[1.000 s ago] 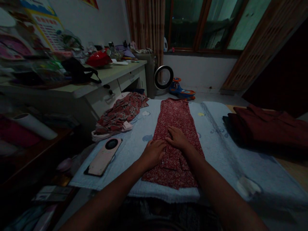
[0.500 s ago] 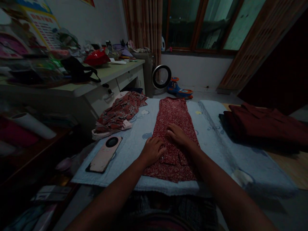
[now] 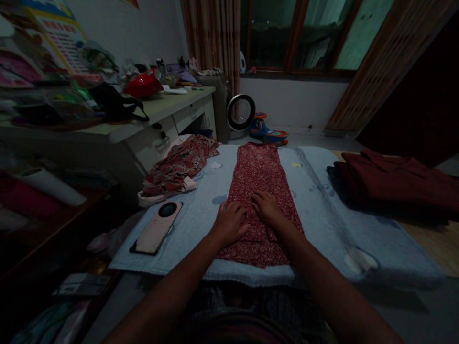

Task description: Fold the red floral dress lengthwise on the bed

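Note:
A red garment with a small pale pattern [image 3: 258, 167] lies lengthwise on the light blue padded cover [image 3: 319, 239], narrower at its far end. My left hand [image 3: 230, 222] rests on its left side, palm down with the fingers stretched forward. On the middle of the cloth lies my right hand [image 3: 266, 208], also palm down, fingers extended to the left. Neither hand grips anything that I can see. The garment's exact kind is unclear. A crumpled red patterned cloth [image 3: 182, 162] sits at the far left of the cover.
A pale phone [image 3: 158, 228] lies near the left edge. Folded dark red clothes [image 3: 401, 184] are stacked on the right. A cluttered desk [image 3: 161, 107] runs along the left wall. Behind stand an open round appliance door [image 3: 241, 112] and a blue-orange ride-on toy [image 3: 267, 131].
My right hand has shifted slightly toward me over the red garment. My left hand has moved very little, and the garment lies in nearly the same place.

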Available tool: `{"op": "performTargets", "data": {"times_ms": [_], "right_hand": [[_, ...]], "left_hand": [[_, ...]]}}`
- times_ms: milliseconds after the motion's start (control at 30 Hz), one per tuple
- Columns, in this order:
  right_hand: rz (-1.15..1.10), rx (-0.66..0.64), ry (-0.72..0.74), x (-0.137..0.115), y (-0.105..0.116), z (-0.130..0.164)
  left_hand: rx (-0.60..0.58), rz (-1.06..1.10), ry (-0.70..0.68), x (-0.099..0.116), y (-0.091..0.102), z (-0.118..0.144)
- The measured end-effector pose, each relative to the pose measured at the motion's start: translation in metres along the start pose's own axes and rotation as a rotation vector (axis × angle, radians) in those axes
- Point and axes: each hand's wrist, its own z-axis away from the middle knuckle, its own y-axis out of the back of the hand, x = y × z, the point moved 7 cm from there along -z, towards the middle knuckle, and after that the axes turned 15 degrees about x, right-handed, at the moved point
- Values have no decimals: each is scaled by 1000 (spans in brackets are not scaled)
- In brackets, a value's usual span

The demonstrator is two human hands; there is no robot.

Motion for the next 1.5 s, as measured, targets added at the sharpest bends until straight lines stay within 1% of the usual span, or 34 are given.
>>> {"op": "performTargets", "data": {"times_ms": [133,233,333,433,533,700,833,933,1033,1100,1167,1300,1400,1500], "right_hand": [[0,1,1,1,0,0],[-4,-8,-14,3,-2,0],[-19,-4,-32,5,-4,0],[-27,-8,-33,5,-4,0],[-27,-21,-3,3,0,-2],[6,-55,36,1,3,-10],[8,-52,18,5,2,-17],[-73,-74,-8,13,1,-19],[-210,-151,37,17,-1,-16],[-248,-174,69,17,0,-11],[-213,-157,74,16,2,-6],[-72,-99,91,7,7,2],[-19,-82,126,2,8,1],[-4,-84,157,2,8,-5]], "left_hand": [[-8,47,-74,29,-2,0],[-79,187,-97,50,-10,5],[-125,242,-93,59,-16,10],[-121,235,-119,61,-16,14],[-126,232,-154,61,-16,16],[-133,201,-161,60,-19,17],[-138,185,-170,61,-19,18],[-151,192,-161,62,-17,18],[-165,203,-146,63,-16,18],[-176,204,-140,64,-16,18],[-183,203,-145,65,-17,17],[-186,189,-177,67,-18,17],[-189,181,-188,66,-19,18],[-190,167,-192,65,-20,19]]}}
